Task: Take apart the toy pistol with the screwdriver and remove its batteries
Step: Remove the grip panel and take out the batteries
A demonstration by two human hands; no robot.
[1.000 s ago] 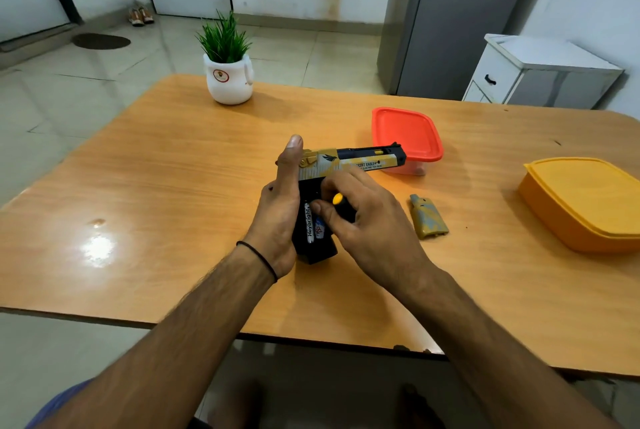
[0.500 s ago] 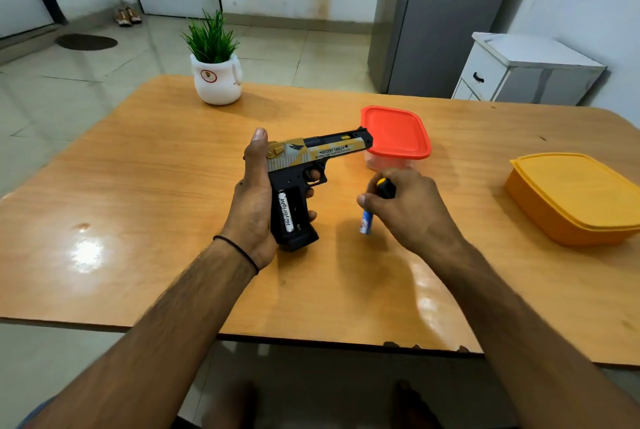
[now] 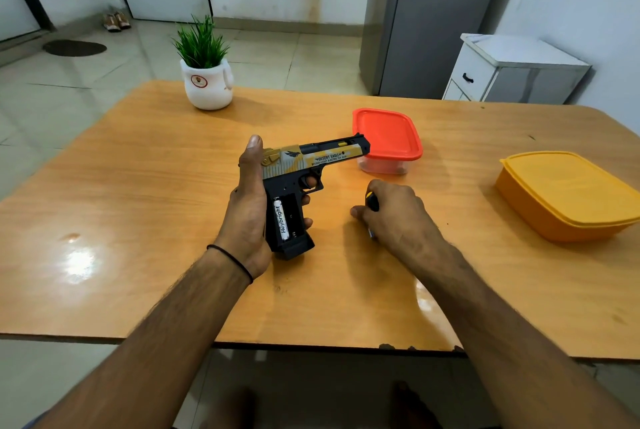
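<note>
Here, a glossy wooden table [image 3: 138, 220] fills a tiled room.

Wooden table [image 3: 138, 203]: potted plant [image 3: 206, 71], red-lidded box [image 3: 388, 139], orange box [image 3: 568, 196].

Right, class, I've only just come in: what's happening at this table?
A person is taking a toy pistol apart. The left hand holds it upright on the wooden table, grip compartment open with one white battery in it. The right hand rests on the table, closed around the screwdriver and what looks like a removed battery.
</note>
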